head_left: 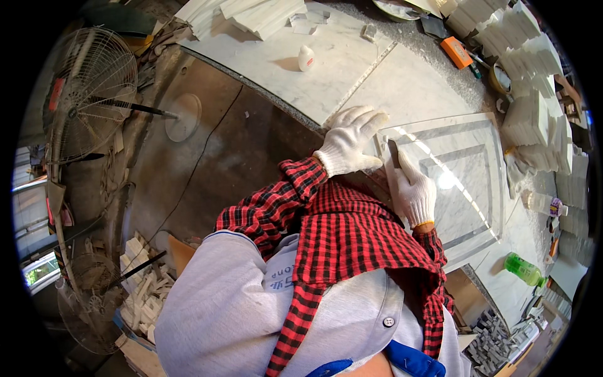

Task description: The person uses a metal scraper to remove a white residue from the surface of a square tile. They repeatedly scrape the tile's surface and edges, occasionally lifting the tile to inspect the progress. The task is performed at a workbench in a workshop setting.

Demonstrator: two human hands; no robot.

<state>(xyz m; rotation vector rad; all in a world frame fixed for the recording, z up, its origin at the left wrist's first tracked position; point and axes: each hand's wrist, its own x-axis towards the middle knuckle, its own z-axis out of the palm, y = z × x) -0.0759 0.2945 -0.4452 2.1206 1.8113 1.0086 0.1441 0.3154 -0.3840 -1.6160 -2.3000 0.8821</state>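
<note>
Both my hands wear white knit gloves. My left hand (353, 141) is open, its fingers spread at the near edge of the stone-topped bench, beside the corner of a panel. My right hand (414, 191) is closed at the panel's left edge, with a narrow dark and pale piece (393, 154) showing along its fingers. What it grips there is partly hidden. The panel (461, 147) is white marble with grey stripes set in as nested frames, and bright light glares off it. A small white bottle (306, 58) stands farther off on the slab.
White stone strips (260, 16) lie at the far left of the bench. An orange box (456, 52) and stacked white tiles (527, 119) line the right. A green bottle (524, 269) lies at lower right. A caged fan (91, 94) stands left, near a cable on the floor.
</note>
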